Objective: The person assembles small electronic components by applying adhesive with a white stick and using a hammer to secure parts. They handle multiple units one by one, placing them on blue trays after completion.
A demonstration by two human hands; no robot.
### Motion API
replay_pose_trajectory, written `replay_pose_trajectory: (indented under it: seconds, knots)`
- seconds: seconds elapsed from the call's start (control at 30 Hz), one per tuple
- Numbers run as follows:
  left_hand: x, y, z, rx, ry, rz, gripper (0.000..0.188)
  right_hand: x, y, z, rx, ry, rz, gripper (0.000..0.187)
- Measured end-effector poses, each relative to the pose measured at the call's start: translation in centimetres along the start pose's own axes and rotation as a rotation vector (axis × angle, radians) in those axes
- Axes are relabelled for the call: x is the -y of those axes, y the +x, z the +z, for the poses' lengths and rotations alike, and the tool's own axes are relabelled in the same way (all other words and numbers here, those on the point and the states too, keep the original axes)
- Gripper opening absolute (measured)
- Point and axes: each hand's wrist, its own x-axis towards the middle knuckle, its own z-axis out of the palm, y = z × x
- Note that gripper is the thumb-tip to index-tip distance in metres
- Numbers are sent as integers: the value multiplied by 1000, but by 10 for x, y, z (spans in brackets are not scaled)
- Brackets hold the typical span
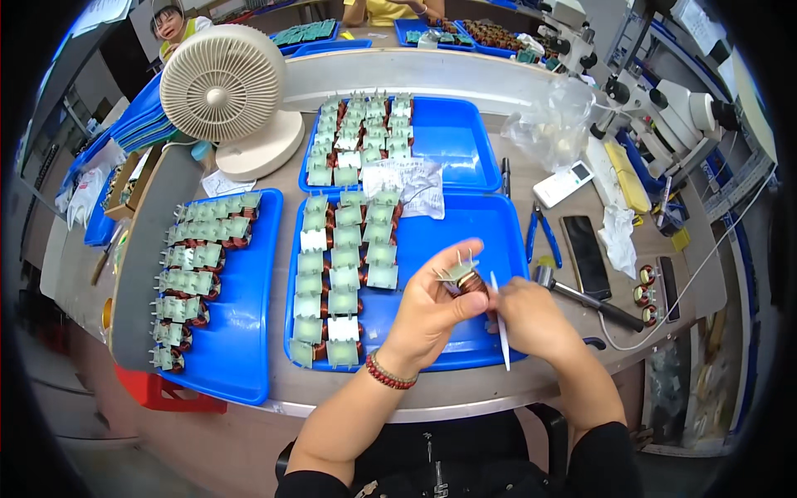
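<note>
My left hand (419,315) is raised over the near blue tray (407,336), its thumb and fingers closed round a copper-wound coil (471,282) on a small pale green board with upright metal pins. Close beside it, my right hand (538,317) pinches a thin white stick (503,336), which slants past the coil. The right fingertips are partly hidden behind the stick and the coil. Rows of similar coils with pale green boards (344,278) fill the left part of that tray.
More coils stand in a left blue tray (237,332) and a far one (452,145). A cream fan (222,91) stands behind. On the right lie blue pliers (544,236), a hammer (594,303), a phone (586,257), a white remote (563,184) and several coils (643,295); a microscope (664,112) stands beyond.
</note>
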Motion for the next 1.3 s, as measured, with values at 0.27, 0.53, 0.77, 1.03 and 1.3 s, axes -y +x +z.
replay_pose_trajectory:
  seconds: [0.27,0.53,0.77,1.03,1.3]
  knots:
    - [0,-2,-3,-202,-96,24,32,-7,17,-42,-585,893,80,13]
    - [4,3,4,-190,-279,-21,44,8,13,4,-799,1171,-110,17]
    - [3,2,5,-115,-136,12,45,13,9,-8,-843,910,-127,15]
    - [1,2,7,-127,-64,51,52,23,6,-9,-847,791,-46,22]
    - [5,2,9,-118,16,53,52,24,8,-7,-891,669,-85,20]
